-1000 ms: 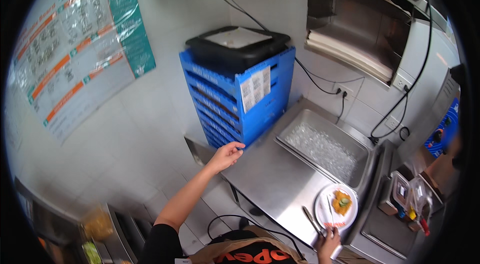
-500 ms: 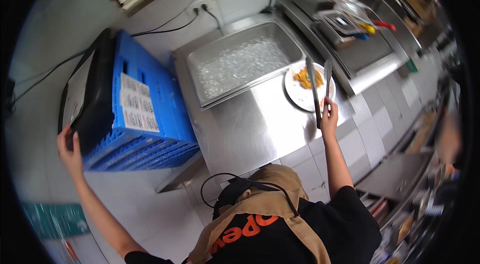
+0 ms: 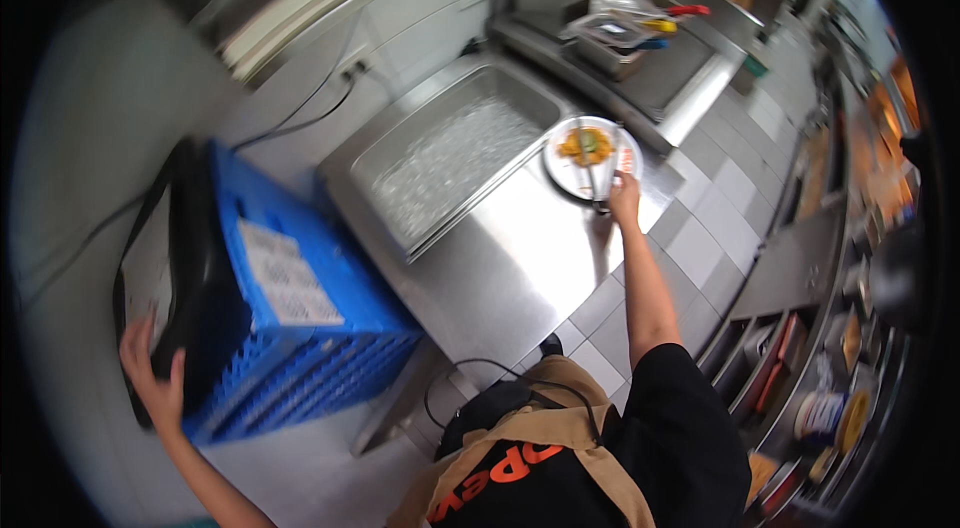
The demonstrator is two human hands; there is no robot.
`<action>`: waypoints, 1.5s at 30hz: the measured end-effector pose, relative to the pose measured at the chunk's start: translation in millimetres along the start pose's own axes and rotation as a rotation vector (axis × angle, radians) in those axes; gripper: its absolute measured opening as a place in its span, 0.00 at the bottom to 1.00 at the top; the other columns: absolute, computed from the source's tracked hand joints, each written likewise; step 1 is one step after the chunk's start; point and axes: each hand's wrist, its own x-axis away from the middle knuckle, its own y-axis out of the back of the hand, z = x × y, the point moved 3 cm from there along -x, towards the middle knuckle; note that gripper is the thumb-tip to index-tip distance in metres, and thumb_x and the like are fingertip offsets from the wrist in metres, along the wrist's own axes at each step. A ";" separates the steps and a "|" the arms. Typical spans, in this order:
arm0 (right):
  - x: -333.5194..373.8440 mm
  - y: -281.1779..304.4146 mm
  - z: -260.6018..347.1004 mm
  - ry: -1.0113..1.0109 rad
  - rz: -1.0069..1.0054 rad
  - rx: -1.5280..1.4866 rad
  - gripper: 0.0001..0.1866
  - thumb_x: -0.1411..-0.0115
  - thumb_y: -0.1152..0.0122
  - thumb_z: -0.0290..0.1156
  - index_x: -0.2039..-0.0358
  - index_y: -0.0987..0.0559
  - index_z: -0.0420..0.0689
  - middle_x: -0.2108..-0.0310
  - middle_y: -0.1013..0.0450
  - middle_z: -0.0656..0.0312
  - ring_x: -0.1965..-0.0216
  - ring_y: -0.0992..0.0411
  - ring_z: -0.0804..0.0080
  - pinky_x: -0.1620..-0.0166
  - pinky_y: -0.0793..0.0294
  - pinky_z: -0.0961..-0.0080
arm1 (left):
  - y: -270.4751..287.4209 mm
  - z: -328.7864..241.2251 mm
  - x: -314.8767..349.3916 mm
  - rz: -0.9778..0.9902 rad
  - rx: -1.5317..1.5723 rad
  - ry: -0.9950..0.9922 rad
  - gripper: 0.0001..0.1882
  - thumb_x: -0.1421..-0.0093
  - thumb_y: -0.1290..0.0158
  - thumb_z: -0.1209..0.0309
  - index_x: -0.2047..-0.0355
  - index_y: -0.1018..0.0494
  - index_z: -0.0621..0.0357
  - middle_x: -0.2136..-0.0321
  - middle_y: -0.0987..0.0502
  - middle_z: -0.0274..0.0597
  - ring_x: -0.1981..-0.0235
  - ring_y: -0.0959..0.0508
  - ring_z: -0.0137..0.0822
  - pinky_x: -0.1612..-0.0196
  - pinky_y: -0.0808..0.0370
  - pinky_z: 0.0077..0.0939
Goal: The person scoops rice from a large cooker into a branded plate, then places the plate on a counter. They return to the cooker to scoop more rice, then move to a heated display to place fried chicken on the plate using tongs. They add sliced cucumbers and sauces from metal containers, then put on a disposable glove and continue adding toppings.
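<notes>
My right hand (image 3: 625,200) is closed around the handle end of metal tongs (image 3: 598,176). The tongs reach over a white plate (image 3: 559,177) near the right end of the steel table, their two arms apart. Orange-yellow food with a green piece (image 3: 588,144) lies on the plate, next to one tong arm. At the far left, my left hand (image 3: 153,383) has its fingers spread against a black case-like object (image 3: 205,303) with a pale panel. That object stands against a blue slotted plastic crate (image 3: 330,378) bearing a printed sheet (image 3: 285,273).
A steel basin (image 3: 545,103) of ice (image 3: 450,163) is set into the table (image 3: 480,273). Beyond it, a steel counter holds pans (image 3: 610,33) and red, yellow and blue handles. Black cords (image 3: 295,128) run along the wall. At right stand shelves with tubs (image 3: 820,416).
The view has turned, shifting table and plate left. The tongs, earlier raised over the plate, now lie lower across it. My left hand still touches the black object.
</notes>
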 end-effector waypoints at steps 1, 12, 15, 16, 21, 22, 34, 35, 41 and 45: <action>5.6 9.8 -1.6 0.057 -0.030 -0.061 0.13 0.50 0.45 0.23 0.62 0.24 0.41 0.60 0.29 0.46 0.55 0.32 0.51 0.50 0.34 0.64 | -0.8 -9.4 0.3 -0.023 0.034 0.006 0.23 0.48 0.43 0.69 0.51 0.30 0.57 0.49 0.35 0.49 0.46 0.36 0.49 0.43 0.40 0.40; 24.6 172.8 -164.3 -0.527 -0.005 -0.230 0.37 0.40 0.56 0.59 0.92 0.28 0.39 0.91 0.34 0.58 0.84 0.34 0.67 0.74 0.32 0.69 | -5.8 -258.1 -106.1 -0.227 0.183 -0.575 0.09 0.44 0.47 0.69 0.69 0.33 0.62 0.59 0.31 0.49 0.48 0.33 0.49 0.46 0.37 0.47; 57.5 218.7 -244.5 -0.493 -0.013 -0.281 0.34 0.37 0.59 0.56 0.88 0.27 0.40 0.89 0.33 0.58 0.87 0.35 0.67 0.76 0.32 0.70 | -8.1 -388.6 -157.5 -0.363 0.526 -0.654 0.10 0.45 0.44 0.72 0.64 0.28 0.61 0.58 0.30 0.52 0.52 0.31 0.50 0.52 0.31 0.41; 73.7 238.4 -266.5 -0.499 -0.039 -0.342 0.32 0.37 0.58 0.55 0.86 0.26 0.40 0.87 0.32 0.59 0.88 0.36 0.67 0.76 0.33 0.69 | -10.3 -436.2 -172.1 -0.361 0.522 -0.701 0.11 0.45 0.43 0.72 0.63 0.28 0.61 0.59 0.30 0.52 0.53 0.30 0.50 0.52 0.31 0.41; 119.1 344.1 -331.6 -1.050 0.006 -0.467 0.21 0.38 0.52 0.50 0.70 0.27 0.42 0.83 0.30 0.58 0.82 0.31 0.68 0.74 0.31 0.67 | -35.8 -619.3 -253.8 -0.278 0.621 -1.049 0.14 0.45 0.44 0.72 0.59 0.28 0.61 0.53 0.33 0.57 0.54 0.29 0.48 0.53 0.29 0.35; 118.4 366.9 -336.4 -1.079 -0.146 -0.439 0.18 0.39 0.50 0.47 0.68 0.27 0.43 0.83 0.30 0.58 0.81 0.30 0.67 0.74 0.31 0.67 | -47.2 -647.7 -269.3 -0.241 0.527 -1.106 0.16 0.45 0.45 0.72 0.56 0.30 0.62 0.49 0.35 0.56 0.55 0.28 0.48 0.53 0.29 0.33; 166.3 684.3 -432.5 -1.257 -1.217 0.934 0.17 0.45 0.52 0.23 0.53 0.32 0.38 0.57 0.32 0.46 0.54 0.32 0.49 0.55 0.31 0.58 | -207.5 -1016.3 -372.5 0.293 1.878 -0.799 0.09 0.39 0.52 0.70 0.64 0.31 0.64 0.63 0.31 0.45 0.55 0.31 0.39 0.50 0.35 0.35; 169.4 696.6 -445.0 -1.429 -1.161 0.932 0.18 0.47 0.50 0.23 0.53 0.32 0.38 0.58 0.31 0.46 0.55 0.31 0.49 0.55 0.31 0.58 | -197.4 -1050.7 -379.2 0.296 1.789 -0.997 0.12 0.39 0.53 0.69 0.59 0.32 0.65 0.63 0.31 0.45 0.57 0.31 0.37 0.54 0.34 0.30; 144.8 700.6 -380.6 -1.442 -0.804 0.890 0.11 0.52 0.40 0.25 0.66 0.24 0.39 0.72 0.26 0.53 0.69 0.27 0.50 0.62 0.27 0.62 | -122.7 -1206.3 -365.0 0.668 1.928 -1.570 0.15 0.44 0.47 0.64 0.65 0.30 0.66 0.67 0.30 0.46 0.62 0.31 0.39 0.57 0.33 0.31; 103.3 696.7 -264.8 -1.204 -0.832 -0.031 0.08 0.48 0.37 0.30 0.69 0.22 0.40 0.76 0.28 0.60 0.74 0.29 0.71 0.69 0.30 0.79 | -61.2 -1272.2 -286.3 0.946 1.799 -1.950 0.11 0.53 0.44 0.72 0.69 0.26 0.65 0.69 0.24 0.48 0.68 0.26 0.41 0.61 0.29 0.29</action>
